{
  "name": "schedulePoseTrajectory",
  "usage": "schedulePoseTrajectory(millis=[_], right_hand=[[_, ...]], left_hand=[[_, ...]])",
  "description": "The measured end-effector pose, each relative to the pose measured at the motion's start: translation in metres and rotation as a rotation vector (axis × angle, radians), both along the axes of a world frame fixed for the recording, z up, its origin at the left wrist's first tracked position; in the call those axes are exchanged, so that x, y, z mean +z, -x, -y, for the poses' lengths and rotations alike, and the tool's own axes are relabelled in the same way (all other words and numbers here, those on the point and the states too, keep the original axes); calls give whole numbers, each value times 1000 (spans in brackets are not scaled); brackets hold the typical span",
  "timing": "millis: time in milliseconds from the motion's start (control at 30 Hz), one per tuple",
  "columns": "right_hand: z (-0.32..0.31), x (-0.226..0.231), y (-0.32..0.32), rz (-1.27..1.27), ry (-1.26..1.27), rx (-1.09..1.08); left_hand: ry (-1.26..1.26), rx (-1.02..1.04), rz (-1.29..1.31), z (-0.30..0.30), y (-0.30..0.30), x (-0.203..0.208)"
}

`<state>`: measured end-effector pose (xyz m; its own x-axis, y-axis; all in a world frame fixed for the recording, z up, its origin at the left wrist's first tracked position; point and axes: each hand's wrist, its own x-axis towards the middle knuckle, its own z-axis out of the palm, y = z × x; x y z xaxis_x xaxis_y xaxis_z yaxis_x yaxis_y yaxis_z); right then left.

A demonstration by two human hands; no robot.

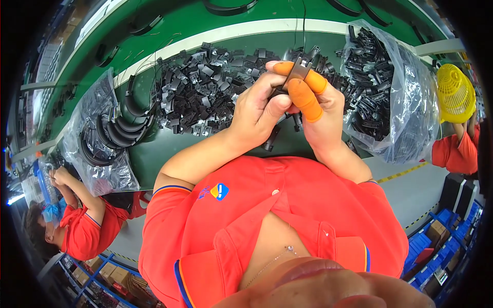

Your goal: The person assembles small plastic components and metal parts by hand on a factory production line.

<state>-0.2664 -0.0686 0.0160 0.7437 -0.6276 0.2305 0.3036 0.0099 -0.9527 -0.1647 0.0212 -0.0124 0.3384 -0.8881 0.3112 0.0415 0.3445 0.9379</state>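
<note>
My left hand (257, 110) and my right hand (326, 115) meet above the green bench, pinching a small black plastic part (299, 72) with prongs at its upper end. Orange finger cots cover my right thumb and a right fingertip; another orange cot shows at the top between the hands. My fingers hide the lower portion of the part. Just below, another dark piece (270, 139) shows beside my left wrist; I cannot tell whether it is joined to the held one. Behind my left hand spreads a heap of small black plastic pieces (200, 84).
A clear plastic bag (405, 97) of longer black parts lies at the right. Curved black headbands (105, 136) rest on another plastic bag (110, 177) at the left. More bands lie on the green conveyor (179, 25) behind. Co-workers in red sit at both sides; a yellow basket (454, 92) hangs right.
</note>
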Motion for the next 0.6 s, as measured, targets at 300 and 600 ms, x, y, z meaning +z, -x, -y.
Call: schedulePoseTrajectory(millis=[300,600], right_hand=[[7,-1,4,32,-167,206],[14,-2,18,-166,531,57]], left_hand=[[-68,-119,-221,6,-6,3],[-140,66,477,4,5,20]])
